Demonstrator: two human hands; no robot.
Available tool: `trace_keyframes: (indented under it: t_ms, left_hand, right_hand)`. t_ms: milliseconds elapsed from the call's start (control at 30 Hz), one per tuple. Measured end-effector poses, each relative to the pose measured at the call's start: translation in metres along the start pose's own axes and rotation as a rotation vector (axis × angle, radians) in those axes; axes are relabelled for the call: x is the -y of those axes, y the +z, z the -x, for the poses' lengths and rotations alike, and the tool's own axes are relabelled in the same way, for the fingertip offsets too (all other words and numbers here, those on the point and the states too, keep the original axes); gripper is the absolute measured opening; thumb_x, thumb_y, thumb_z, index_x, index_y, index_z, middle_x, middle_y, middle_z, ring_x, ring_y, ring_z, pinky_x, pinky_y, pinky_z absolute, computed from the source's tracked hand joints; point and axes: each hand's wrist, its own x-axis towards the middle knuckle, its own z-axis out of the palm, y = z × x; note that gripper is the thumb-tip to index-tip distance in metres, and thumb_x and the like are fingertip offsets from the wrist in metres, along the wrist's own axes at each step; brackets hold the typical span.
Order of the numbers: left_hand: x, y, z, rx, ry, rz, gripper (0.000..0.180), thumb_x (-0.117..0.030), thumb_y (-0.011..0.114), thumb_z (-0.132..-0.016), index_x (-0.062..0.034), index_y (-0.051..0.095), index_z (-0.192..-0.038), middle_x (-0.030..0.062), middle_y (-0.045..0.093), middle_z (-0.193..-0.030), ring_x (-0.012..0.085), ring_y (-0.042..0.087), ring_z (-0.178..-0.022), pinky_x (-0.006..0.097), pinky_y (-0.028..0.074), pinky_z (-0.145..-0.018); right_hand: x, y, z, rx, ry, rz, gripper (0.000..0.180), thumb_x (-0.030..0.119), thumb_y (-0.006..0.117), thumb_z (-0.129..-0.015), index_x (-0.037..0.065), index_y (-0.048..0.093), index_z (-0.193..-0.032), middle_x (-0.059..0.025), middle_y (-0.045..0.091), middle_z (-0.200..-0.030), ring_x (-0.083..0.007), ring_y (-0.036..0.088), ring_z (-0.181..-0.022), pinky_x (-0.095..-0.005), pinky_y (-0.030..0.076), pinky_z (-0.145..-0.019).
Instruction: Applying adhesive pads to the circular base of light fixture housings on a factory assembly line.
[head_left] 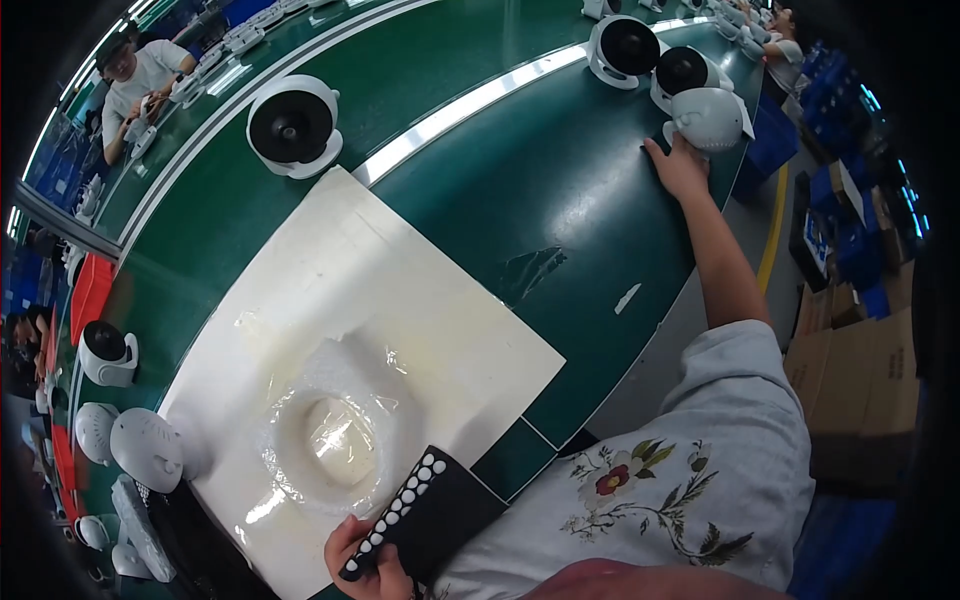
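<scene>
My left hand (370, 565) is closed on the end of a black sheet (450, 520) with rows of white round dots along its edge. Beside it on a white board (470, 320) sits a ring-shaped foam cradle (285, 440) under shiny clear film, with a hollow in its middle. My right arm stretches to the far right. There my right hand (688, 170) is at the lower side of a white rounded device (708, 118). Its thumb points away to the left, apart from the device. The other fingertips are partly hidden against the device.
Two white devices with black round fronts (628, 45) (683, 72) stand beyond my right hand. Another such device (292, 128) is behind the board. More white devices (148, 448) stand at left. Cardboard boxes (855, 380) are stacked at right. A person (140, 85) works across the conveyor.
</scene>
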Motion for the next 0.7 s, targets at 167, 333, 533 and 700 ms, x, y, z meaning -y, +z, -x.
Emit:
trace_keyframes:
  t_ms: [167,333,533,700]
  left_hand:
    - [0.002,-0.006,-0.006,0.034,0.056,-0.038,0.038,-0.006,0.057,-0.068,0.0051,0.05,-0.103,0.0116,0.051,-0.098,0.0182,0.05,-0.088,0.028,0.039,-0.081]
    - [-0.003,-0.004,-0.006,0.07,0.017,-0.015,0.02,0.002,0.059,-0.061,0.0014,0.058,-0.08,0.0146,0.058,-0.087,0.0251,0.057,-0.075,0.031,0.044,-0.067]
    - [-0.004,-0.005,-0.016,0.227,0.305,-0.019,0.014,0.003,0.06,-0.063,0.0019,0.053,-0.075,0.0116,0.057,-0.072,0.0232,0.053,-0.065,0.031,0.042,-0.062]
    - [-0.01,-0.012,-0.008,0.192,0.294,0.016,0.014,0.006,0.059,-0.06,0.0023,0.054,-0.072,0.0128,0.057,-0.071,0.0223,0.054,-0.061,0.029,0.043,-0.058]
  right_hand:
    - [-0.004,-0.034,0.035,-0.312,-0.216,-0.398,0.037,0.028,0.056,-0.082,0.003,0.049,-0.108,-0.0155,0.055,-0.101,-0.0279,0.053,-0.095,-0.0374,0.039,-0.082]
    - [0.033,-0.078,0.115,-0.175,-0.388,-1.087,0.026,0.019,0.056,-0.085,0.0,0.05,-0.101,-0.0067,0.057,-0.087,-0.0108,0.055,-0.079,-0.0212,0.043,-0.068]
    - [0.157,-0.177,0.188,1.08,-0.643,-1.757,0.025,0.015,0.051,-0.084,0.0,0.042,-0.102,-0.0024,0.053,-0.061,-0.0066,0.051,-0.054,-0.0172,0.04,-0.051]
    - [0.237,-0.21,0.243,1.484,-0.707,-1.539,0.026,0.023,0.052,-0.085,0.001,0.046,-0.097,-0.0013,0.054,-0.066,-0.0064,0.05,-0.055,-0.0175,0.04,-0.051]
